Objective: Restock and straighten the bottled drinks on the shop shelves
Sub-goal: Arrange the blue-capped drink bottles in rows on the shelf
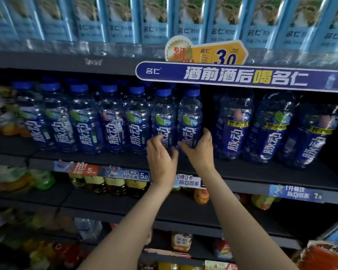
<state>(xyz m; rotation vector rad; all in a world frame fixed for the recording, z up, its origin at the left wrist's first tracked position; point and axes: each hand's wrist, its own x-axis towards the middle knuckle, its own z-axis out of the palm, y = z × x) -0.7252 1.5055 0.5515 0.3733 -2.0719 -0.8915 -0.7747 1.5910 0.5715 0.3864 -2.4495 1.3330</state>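
A row of several blue-capped drink bottles with dark blue labels stands on the middle shelf. My right hand cups the lower part of the rightmost small bottle, thumb on its left side and fingers round its right side. My left hand holds the base of the neighbouring bottle just to the left, fingers on its front and thumb towards its right. Three larger bottles of the same drink stand further right, across a dark gap.
A blue promotional sign hangs from the shelf above, which carries light blue packs. Price strips run along the shelf edge. Lower shelves hold yellow and orange drinks and snack packets at bottom right.
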